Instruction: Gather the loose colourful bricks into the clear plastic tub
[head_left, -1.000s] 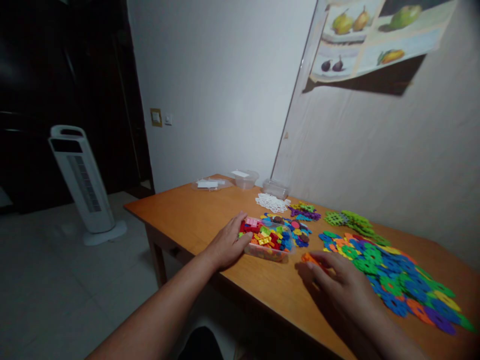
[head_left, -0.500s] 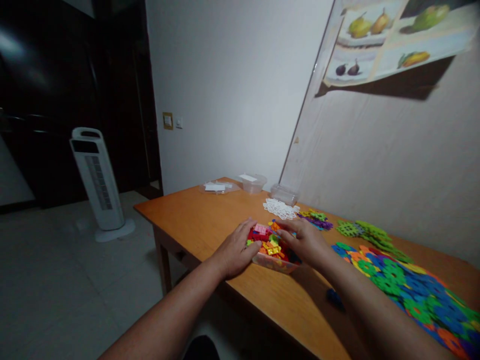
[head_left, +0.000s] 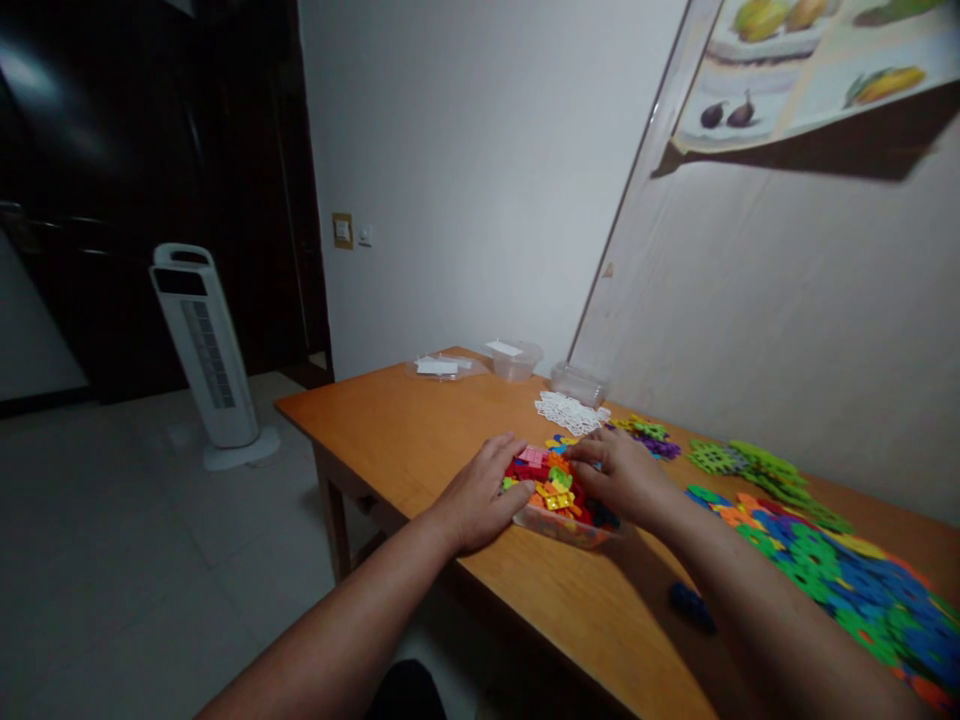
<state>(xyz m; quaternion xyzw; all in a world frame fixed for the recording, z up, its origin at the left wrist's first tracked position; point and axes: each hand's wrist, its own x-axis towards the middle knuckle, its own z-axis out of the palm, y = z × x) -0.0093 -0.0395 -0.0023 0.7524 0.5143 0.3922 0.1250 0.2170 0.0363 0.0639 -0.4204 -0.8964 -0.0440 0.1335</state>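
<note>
A clear plastic container (head_left: 566, 531) full of small toy building pieces (head_left: 556, 496) stands near the table's front edge. The pieces are red, yellow, orange, green and pink. My left hand (head_left: 481, 498) grips the container's left side, its thumb along the near rim. Over the right side of the container, my right hand (head_left: 621, 472) has its fingers bent and drawn together at the pieces, beside an orange one; what lies between the fingertips is hidden. Several blue and yellow pieces (head_left: 559, 441) show on the table just behind the container.
The wooden table (head_left: 390, 430) bears a white lattice pile (head_left: 571, 412), clear tubs (head_left: 516, 362), a flat lid (head_left: 442, 367), purple-yellow pieces (head_left: 649, 432), green pieces (head_left: 757, 468) and a large spread of colourful flower-shaped pieces (head_left: 840, 570). A dark blue object (head_left: 691, 606) lies under my right forearm.
The view has shifted slightly, so everything sits a little further right. My right hand's fingers have drawn closer together over the pieces. My left hand keeps its hold on the container.
</note>
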